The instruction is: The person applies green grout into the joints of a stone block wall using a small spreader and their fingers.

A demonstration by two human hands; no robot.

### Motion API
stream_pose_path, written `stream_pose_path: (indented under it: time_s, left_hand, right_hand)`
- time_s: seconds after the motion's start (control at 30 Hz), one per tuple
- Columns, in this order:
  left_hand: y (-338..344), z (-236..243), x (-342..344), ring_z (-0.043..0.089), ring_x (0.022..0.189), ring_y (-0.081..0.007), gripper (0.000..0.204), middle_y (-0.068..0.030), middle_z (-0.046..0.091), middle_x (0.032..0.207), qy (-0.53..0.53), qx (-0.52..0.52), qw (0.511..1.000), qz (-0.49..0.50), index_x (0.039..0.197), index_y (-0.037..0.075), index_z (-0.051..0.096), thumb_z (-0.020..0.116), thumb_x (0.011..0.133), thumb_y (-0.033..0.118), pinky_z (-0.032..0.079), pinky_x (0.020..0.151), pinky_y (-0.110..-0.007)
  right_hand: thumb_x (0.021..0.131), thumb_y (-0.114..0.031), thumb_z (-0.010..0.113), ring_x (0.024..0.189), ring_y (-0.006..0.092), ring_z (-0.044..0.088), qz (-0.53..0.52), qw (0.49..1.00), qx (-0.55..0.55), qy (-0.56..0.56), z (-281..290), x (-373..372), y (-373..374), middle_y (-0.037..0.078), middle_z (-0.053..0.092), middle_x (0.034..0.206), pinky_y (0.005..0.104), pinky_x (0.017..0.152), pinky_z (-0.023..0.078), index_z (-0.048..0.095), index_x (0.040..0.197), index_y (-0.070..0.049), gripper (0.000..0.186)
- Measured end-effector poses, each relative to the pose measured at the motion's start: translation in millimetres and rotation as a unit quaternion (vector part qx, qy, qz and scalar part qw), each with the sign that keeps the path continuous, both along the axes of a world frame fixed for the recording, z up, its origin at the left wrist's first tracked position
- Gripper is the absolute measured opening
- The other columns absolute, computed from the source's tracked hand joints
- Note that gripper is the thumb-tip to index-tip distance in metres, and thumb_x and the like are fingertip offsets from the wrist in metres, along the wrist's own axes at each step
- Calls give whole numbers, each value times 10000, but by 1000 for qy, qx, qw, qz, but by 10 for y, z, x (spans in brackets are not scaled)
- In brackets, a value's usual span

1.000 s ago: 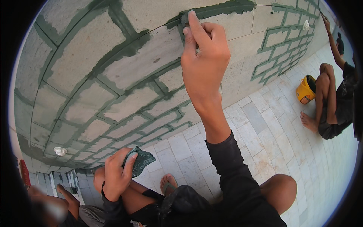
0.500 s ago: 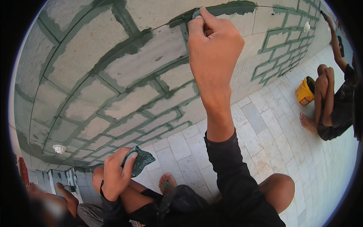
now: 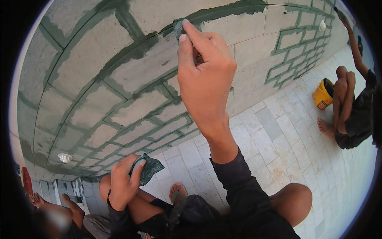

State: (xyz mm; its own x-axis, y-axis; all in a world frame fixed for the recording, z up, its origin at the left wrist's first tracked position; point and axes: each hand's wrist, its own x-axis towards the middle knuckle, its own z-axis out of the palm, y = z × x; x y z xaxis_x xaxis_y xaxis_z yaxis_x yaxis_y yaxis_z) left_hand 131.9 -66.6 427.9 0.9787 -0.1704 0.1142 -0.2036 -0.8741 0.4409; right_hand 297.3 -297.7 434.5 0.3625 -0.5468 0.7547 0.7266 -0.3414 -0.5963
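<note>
My right hand [image 3: 207,73] reaches up to the tiled wall [image 3: 93,49], thumb and fingers pinched on a small flat piece smeared with green grout [image 3: 178,28]. That piece touches the wall at a long curving joint covered in green grout [image 3: 223,12]; most of it is hidden behind my fingers, so its kind is unclear. Low in front of me, my left hand [image 3: 124,181] grips a crumpled dark green plastic sheet or bag [image 3: 152,169] coated with grout. Its thumb lies across the near side, apart from the wall.
Pale stone tiles pave the floor [image 3: 274,139]. On the right, a person [image 3: 356,107] squats by a yellow bucket [image 3: 322,95], one arm raised to the wall. Another person [image 3: 73,213] sits at lower left. White round fittings [image 3: 65,158] stick out from the wall.
My right hand has slid left and slightly down along the joint with the small piece. My left hand holds the plastic in nearly the same spot.
</note>
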Motion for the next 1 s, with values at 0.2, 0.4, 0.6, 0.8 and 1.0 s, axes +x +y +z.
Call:
stream_pose_path:
  time_s: [0.2, 0.4, 0.6, 0.8, 1.0]
  left_hand:
    - [9, 15, -19, 641, 822, -480, 118, -252, 675, 891, -1, -1, 1000, 9, 1010, -64, 672, 691, 956, 39, 516, 739, -424]
    - [-13, 19, -12, 641, 807, -471, 112, -246, 669, 876, -9, 1, 1000, -1, 999, -68, 667, 681, 960, 37, 512, 733, -415]
    - [-18, -17, 27, 647, 807, -469, 107, -249, 671, 880, -3, -8, 1000, -3, 997, -66, 676, 676, 963, 36, 514, 728, -423]
    - [-62, -45, 46, 646, 823, -482, 120, -255, 674, 895, 5, -2, 1000, -17, 1016, -65, 677, 688, 958, 39, 515, 727, -427]
    - [-100, -22, 24, 637, 802, -479, 123, -257, 669, 895, -2, 4, 1000, -21, 1024, -67, 676, 687, 955, 34, 511, 716, -424]
  right_hand:
    - [1013, -120, 641, 634, 99, 560, -69, 985, 103, 117, -38, 182, -1003, 92, 673, 752, 305, 610, 456, 753, 1273, 39, 325]
    - [935, -249, 665, 600, 95, 487, -180, 975, 39, 121, 270, 579, -1659, 45, 532, 615, 329, 592, 427, 741, 955, 42, 301]
    - [911, -238, 673, 617, 86, 453, -85, 985, 41, 144, 207, 424, -1260, 10, 496, 587, 301, 615, 454, 747, 961, 74, 324]
    - [920, -175, 651, 612, 71, 483, -53, 995, 26, 80, 195, 210, -365, 18, 559, 623, 278, 590, 430, 780, 987, 62, 278]
    - [917, -171, 658, 621, 77, 504, 28, 992, 82, 87, 218, 234, -929, 22, 601, 649, 289, 591, 439, 794, 1019, 48, 277]
